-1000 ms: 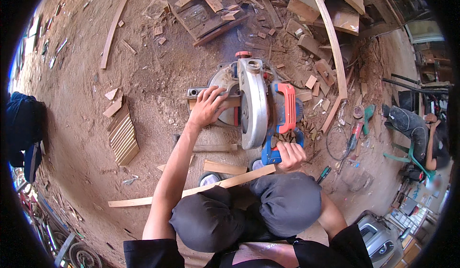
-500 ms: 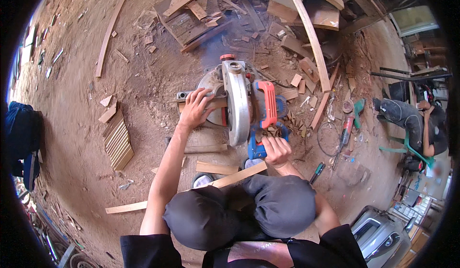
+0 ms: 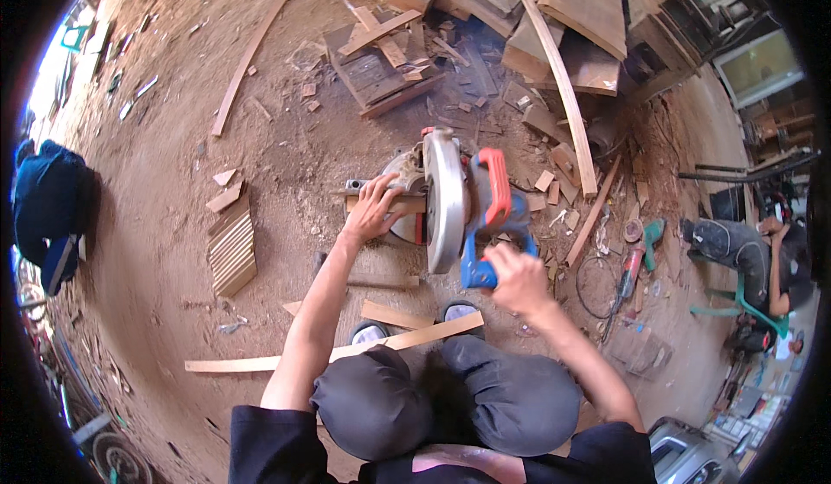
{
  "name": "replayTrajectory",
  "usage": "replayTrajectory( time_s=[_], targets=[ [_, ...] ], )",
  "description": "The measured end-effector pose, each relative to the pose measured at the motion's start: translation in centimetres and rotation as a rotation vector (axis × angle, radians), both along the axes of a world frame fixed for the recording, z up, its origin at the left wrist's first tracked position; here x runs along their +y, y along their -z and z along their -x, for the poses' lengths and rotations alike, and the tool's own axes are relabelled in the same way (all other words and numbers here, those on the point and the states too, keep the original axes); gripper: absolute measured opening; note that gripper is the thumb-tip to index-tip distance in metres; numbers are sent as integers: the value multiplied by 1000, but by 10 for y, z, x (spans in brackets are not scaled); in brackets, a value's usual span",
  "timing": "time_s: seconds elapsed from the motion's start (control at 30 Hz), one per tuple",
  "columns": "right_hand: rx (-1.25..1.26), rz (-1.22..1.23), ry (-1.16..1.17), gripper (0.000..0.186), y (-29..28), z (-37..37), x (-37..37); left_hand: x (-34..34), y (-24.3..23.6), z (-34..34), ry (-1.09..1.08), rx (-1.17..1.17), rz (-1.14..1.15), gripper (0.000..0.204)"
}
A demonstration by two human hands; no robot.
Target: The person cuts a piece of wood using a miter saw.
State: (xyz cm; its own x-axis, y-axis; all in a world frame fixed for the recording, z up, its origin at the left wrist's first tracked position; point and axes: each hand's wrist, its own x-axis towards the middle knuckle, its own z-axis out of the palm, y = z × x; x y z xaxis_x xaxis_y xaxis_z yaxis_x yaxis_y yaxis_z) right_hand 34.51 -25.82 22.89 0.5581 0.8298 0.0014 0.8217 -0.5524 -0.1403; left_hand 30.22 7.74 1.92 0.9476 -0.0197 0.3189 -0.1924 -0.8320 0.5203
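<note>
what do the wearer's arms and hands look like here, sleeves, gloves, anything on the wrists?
Both arms are bare from the upper arm down. Short black sleeves end high, near the shoulders. The left hand and right hand have no gloves. No watch, band or ring is visible, though the picture is too small to rule out a thin one.

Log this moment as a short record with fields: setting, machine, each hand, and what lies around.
Setting: sawdust-covered dirt floor, person crouching
Machine: mitre saw with silver round blade guard and red-and-blue handle
Left hand: pressed on a narrow wooden strip lying across the saw's base
Right hand: gripping the saw's blue handle end
Left of saw: stack of thin cut wooden slats
By the feet: long pale wooden batten
Behind saw: heap of planks and offcuts
</note>
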Motion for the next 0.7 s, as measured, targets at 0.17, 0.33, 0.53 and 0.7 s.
replayTrajectory(
  time_s=[0.17,0.33,0.53,0.7],
  targets=[
    [-1,-150,-161,47,-98,-80,35,-3,22,11,-95,-244,-204,52],
    [-329,-359,-115,40,-68,-71,24,-41,22,49,-228,-30,-305,43],
    [-297,-455,0,32,-61,-74,25,-46,-7,50,-126,134,-247,36],
    [-345,-644,34,35,-76,-47,-1,-12,-25,66,-81,209,-419,56]
  ],
)
